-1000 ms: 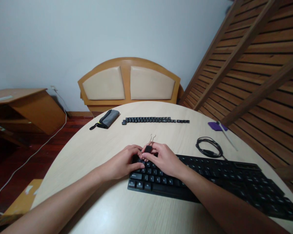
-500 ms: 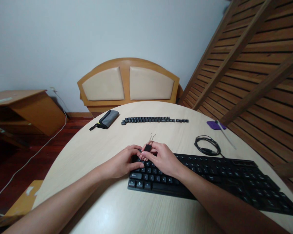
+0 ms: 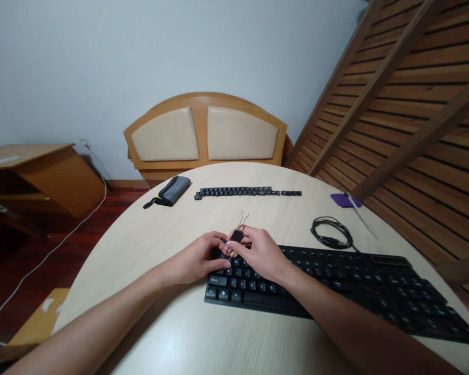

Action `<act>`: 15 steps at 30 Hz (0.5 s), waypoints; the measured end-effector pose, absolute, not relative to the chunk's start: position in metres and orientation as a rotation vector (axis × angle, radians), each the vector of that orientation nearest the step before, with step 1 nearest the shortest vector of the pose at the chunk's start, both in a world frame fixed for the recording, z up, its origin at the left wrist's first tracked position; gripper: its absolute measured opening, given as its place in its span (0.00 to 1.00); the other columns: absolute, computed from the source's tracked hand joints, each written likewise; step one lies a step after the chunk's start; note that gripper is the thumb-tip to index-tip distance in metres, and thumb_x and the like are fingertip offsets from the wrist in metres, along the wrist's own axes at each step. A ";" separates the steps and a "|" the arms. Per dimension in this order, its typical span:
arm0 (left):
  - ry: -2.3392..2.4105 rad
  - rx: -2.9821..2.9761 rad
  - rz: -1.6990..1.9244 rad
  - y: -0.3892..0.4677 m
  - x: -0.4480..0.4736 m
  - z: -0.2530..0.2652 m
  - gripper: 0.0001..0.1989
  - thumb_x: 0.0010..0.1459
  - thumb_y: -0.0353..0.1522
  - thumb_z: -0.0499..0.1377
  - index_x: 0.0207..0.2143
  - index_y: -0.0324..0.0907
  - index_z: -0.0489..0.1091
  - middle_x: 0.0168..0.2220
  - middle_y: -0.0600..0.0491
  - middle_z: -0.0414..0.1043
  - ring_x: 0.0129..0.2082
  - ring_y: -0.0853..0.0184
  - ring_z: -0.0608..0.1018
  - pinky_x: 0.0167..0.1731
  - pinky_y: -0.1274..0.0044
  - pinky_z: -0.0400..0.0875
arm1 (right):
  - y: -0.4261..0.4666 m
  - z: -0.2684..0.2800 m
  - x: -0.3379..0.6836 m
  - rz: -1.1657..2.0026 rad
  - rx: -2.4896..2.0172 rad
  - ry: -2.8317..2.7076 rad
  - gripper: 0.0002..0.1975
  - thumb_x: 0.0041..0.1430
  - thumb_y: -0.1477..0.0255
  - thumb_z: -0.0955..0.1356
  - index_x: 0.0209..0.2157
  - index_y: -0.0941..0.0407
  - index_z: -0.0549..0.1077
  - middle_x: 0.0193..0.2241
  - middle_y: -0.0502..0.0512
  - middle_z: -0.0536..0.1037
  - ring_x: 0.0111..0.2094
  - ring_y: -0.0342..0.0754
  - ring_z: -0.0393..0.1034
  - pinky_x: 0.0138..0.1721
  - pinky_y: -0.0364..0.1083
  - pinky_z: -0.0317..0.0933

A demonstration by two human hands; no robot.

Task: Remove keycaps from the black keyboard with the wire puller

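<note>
A black keyboard [image 3: 260,298] lies on the round table, with keys still seated at its lower left. My right hand [image 3: 263,255] is closed around a keycap puller [image 3: 237,236], which has a black handle and two thin wire prongs pointing away from me. Over the keyboard's upper left corner, my left hand [image 3: 197,255] grips it, thumb on the keys at the left edge and fingers curled near the back. The fingertips of both hands almost meet, and the keys beneath them are hidden.
Loose keycaps [image 3: 234,191] form rows toward the far side of the pale table [image 3: 140,239]. A grey pouch [image 3: 175,190] lies to their left. At right are a coiled black cable [image 3: 330,233], a purple cloth [image 3: 340,200] and a thin brush-like stick [image 3: 361,216].
</note>
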State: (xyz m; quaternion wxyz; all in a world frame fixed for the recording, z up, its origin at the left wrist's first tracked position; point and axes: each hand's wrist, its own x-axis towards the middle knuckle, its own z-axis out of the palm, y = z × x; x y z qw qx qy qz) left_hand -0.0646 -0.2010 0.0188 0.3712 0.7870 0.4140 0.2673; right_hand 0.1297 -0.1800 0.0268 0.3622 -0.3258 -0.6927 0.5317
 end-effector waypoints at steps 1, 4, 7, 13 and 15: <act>1.061 2.017 0.687 -0.201 -0.065 0.018 0.07 0.56 0.34 0.63 0.37 0.42 0.73 0.51 0.48 0.69 0.52 0.60 0.71 0.56 0.68 0.63 | -0.180 0.027 0.129 1.377 -0.849 -1.777 0.03 0.60 0.73 0.67 0.33 0.58 0.73 0.28 0.52 0.78 0.31 0.46 0.76 0.35 0.44 0.70; 1.076 2.005 0.704 -0.201 -0.067 0.015 0.08 0.56 0.34 0.64 0.38 0.42 0.72 0.52 0.48 0.68 0.53 0.60 0.71 0.56 0.68 0.62 | -0.181 0.029 0.129 1.378 -0.878 -1.779 0.04 0.59 0.73 0.67 0.33 0.58 0.73 0.28 0.53 0.79 0.31 0.47 0.76 0.35 0.44 0.69; 1.080 1.979 0.708 -0.200 -0.068 0.013 0.09 0.55 0.35 0.64 0.36 0.41 0.71 0.53 0.47 0.68 0.52 0.59 0.71 0.55 0.68 0.63 | -0.183 0.030 0.130 1.207 -0.933 -1.925 0.04 0.59 0.71 0.68 0.34 0.57 0.75 0.30 0.53 0.80 0.31 0.47 0.75 0.34 0.44 0.67; 1.094 2.009 0.636 -0.201 -0.065 0.024 0.08 0.56 0.34 0.63 0.36 0.40 0.70 0.47 0.48 0.72 0.47 0.59 0.73 0.50 0.69 0.66 | -0.189 0.032 0.130 0.842 -0.985 -2.199 0.08 0.60 0.66 0.69 0.31 0.55 0.76 0.29 0.52 0.81 0.31 0.48 0.75 0.32 0.44 0.63; 1.099 2.019 0.638 -0.201 -0.064 0.026 0.08 0.56 0.34 0.64 0.36 0.40 0.70 0.47 0.47 0.71 0.47 0.59 0.73 0.50 0.69 0.66 | -0.189 0.031 0.130 0.784 -0.975 -2.225 0.09 0.60 0.65 0.68 0.30 0.55 0.75 0.29 0.53 0.80 0.30 0.48 0.75 0.32 0.44 0.63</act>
